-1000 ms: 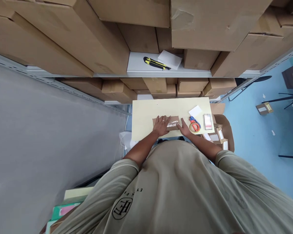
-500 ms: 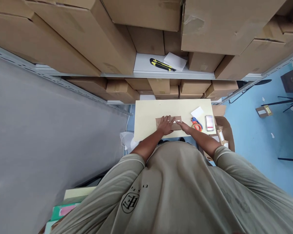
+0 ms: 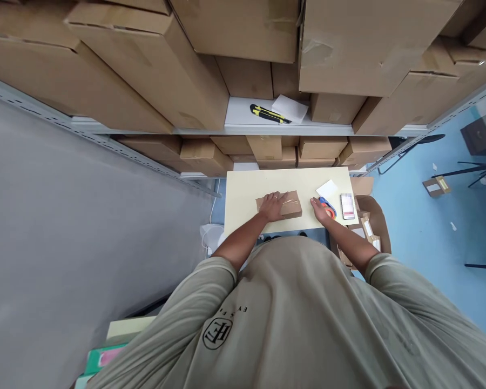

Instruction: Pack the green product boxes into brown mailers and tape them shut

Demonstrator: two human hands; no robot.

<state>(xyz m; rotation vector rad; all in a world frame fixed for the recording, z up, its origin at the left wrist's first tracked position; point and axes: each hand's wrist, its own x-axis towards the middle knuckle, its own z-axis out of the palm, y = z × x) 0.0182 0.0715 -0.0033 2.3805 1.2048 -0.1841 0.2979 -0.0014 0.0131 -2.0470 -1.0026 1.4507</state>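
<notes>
A small brown cardboard box (image 3: 292, 205) lies on the cream table (image 3: 243, 186), with shiny clear tape along its top. My left hand (image 3: 272, 207) rests flat on the left part of this box, fingers spread. To the right, my right hand (image 3: 319, 210) is away from the box, its fingers stretched out beside a blue tape dispenser (image 3: 324, 202) with an orange-red roll. I cannot tell whether the fingers touch the dispenser. Behind it lies a white piece of paper (image 3: 327, 188), and further right a phone (image 3: 347, 206) with a lit screen.
Shelves packed with cardboard boxes (image 3: 243, 32) rise behind the table. A yellow-black box cutter (image 3: 269, 114) lies on one shelf beside a white paper (image 3: 290, 109). A large open carton (image 3: 378, 221) with small boxes stands right of the table. On the left is a grey wall (image 3: 65, 216).
My right hand has left the box and moved right to the tape dispenser. My left hand stays on the box, whose right end now shows uncovered.
</notes>
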